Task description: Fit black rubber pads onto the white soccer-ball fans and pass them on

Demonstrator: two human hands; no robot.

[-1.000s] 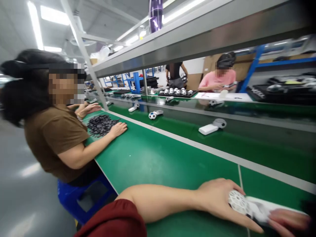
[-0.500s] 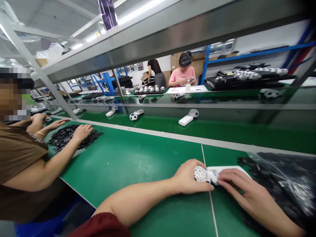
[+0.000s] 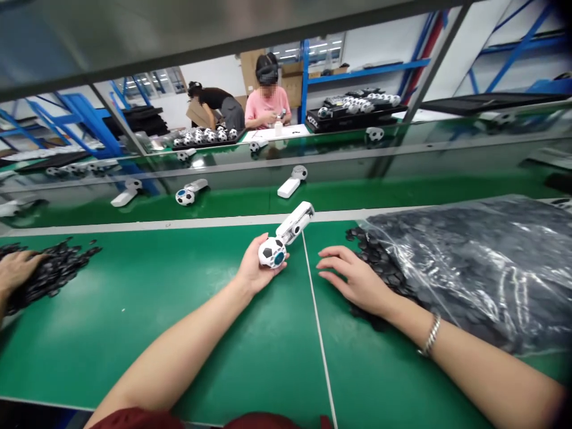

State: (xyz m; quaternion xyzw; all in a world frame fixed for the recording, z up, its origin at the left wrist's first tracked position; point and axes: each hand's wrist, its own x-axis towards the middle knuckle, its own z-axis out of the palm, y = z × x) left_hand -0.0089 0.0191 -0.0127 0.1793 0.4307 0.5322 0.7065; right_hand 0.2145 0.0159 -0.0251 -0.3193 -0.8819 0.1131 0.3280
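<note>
My left hand (image 3: pixel 252 271) is closed around the football-patterned round head of a white handheld fan (image 3: pixel 286 235), lifting it off the green mat with its handle pointing away from me. To its right, my right hand (image 3: pixel 353 279) rests on the mat, fingers spread and holding nothing. That hand lies against the edge of a pile of small black parts (image 3: pixel 379 262) spilling from a clear plastic bag (image 3: pixel 482 262).
Three similar fans (image 3: pixel 292 182) lie on the conveyor belt (image 3: pixel 357 190) behind the mat. A neighbour's hand (image 3: pixel 15 269) rests on another heap of black parts (image 3: pixel 56 268) at the left. Across the line, two people work beside trays of football heads (image 3: pixel 203 137).
The view has swung right and down, so the neighbour is nearly out of frame. My left hand raised and turned the fan to its football face; my right hand let go of its handle.
</note>
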